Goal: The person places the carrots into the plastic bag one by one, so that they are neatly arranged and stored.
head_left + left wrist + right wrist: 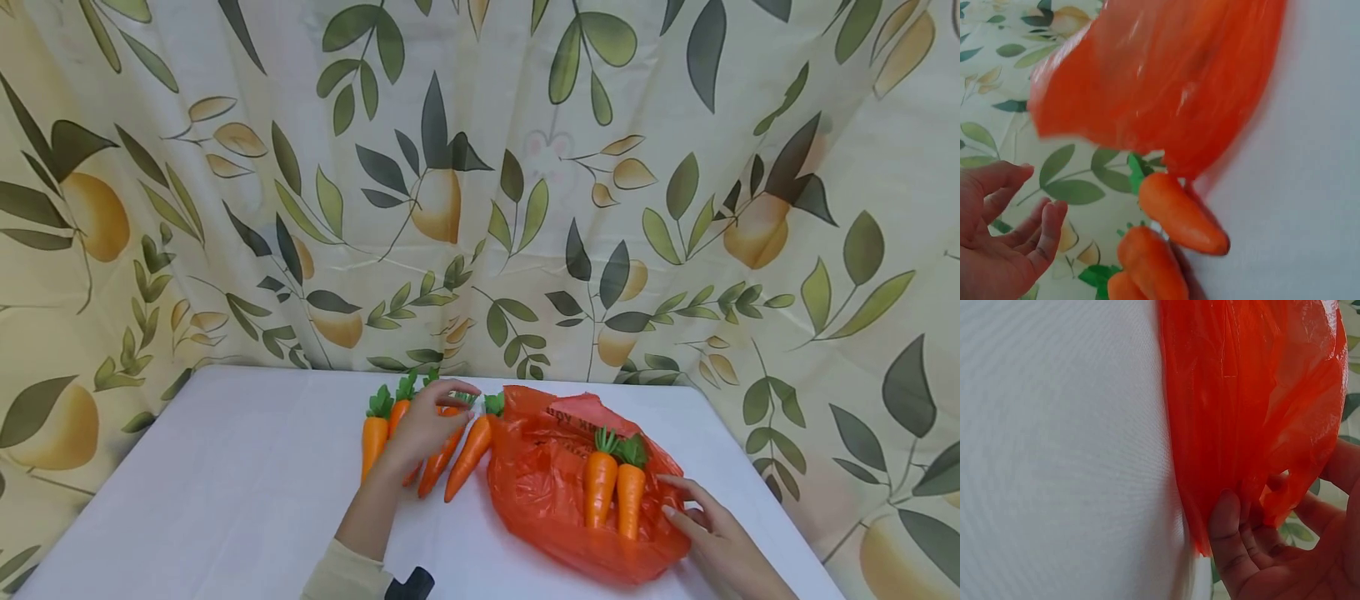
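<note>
My left hand (429, 423) hovers over a group of several orange carrots with green tops, its fingers loosely bent and nothing between them. In the left wrist view that hand (1007, 234) is apart from the nearest carrot (1182, 212). A thin red plastic bag (536, 492) lies spread to the right of the group. Two carrots, a left one (600, 487) and a right one (630, 500), sit in its opening, tops pointing away. My right hand (716, 533) grips the bag's right edge; the right wrist view shows the thumb (1227, 519) against the film and fingers behind it.
Everything lies on a white table (247, 475). Behind it hangs a curtain (480, 208) patterned with leaves and fruit. The carrot (471, 457) at the group's right end lies close beside the bag. A dark band (411, 583) shows near the left sleeve.
</note>
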Motion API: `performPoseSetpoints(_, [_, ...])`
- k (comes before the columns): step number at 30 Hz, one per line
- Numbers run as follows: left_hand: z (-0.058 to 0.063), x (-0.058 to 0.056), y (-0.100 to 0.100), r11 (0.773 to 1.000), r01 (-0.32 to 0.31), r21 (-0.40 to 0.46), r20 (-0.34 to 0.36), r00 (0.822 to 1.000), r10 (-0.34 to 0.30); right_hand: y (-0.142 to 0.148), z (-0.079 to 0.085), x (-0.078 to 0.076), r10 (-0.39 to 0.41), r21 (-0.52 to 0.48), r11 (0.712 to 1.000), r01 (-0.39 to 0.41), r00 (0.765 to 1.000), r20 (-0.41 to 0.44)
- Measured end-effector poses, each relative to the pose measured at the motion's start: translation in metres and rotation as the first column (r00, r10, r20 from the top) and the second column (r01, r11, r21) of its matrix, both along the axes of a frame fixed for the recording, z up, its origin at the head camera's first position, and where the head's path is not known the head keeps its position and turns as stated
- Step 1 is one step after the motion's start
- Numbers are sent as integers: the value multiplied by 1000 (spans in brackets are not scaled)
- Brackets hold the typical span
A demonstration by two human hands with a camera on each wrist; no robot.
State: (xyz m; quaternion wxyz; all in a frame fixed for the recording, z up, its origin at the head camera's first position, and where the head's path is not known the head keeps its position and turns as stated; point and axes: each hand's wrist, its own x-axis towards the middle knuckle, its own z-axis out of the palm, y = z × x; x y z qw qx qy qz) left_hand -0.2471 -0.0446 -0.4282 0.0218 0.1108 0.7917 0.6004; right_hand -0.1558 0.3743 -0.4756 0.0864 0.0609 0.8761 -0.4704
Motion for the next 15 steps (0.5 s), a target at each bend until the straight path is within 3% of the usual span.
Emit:
performPoseSetpoints(8, [-13,-6,-33,998,-50,-32,1,999,50,1,1,0,8,18,1000,-8,1000,-10])
performPoseSetpoints(15, [-17,-7,-59,993,-113,-45,51,992,116,-2,2,2,0,-5,1000,0,1000,-7])
